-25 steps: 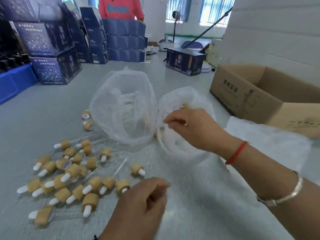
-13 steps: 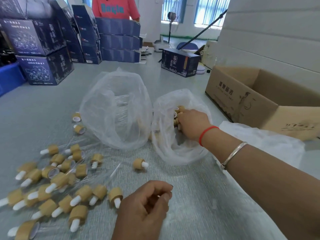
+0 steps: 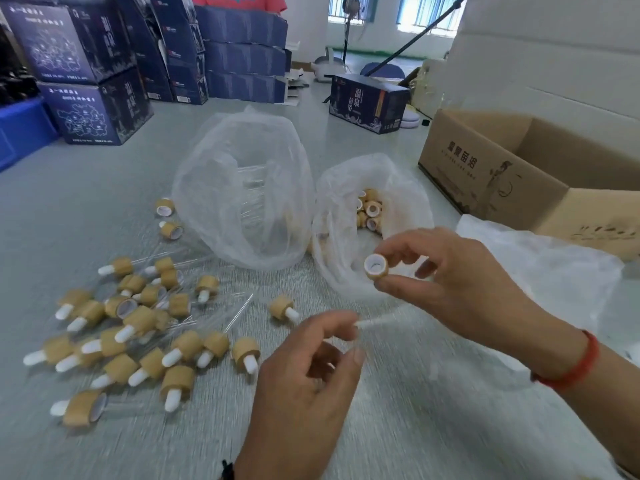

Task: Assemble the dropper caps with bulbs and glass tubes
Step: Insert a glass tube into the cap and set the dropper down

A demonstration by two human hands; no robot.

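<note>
Right hand pinched a cap above the table; left hand pinched a thin glass tube just below it; a crooked push could snap the glass.

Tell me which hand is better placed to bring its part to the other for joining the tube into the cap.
Probably the left hand. It pinches the glass tube, whose tip already points toward the cap. The right hand holds that cap, open end facing the camera, so it could simply steady it.
</note>
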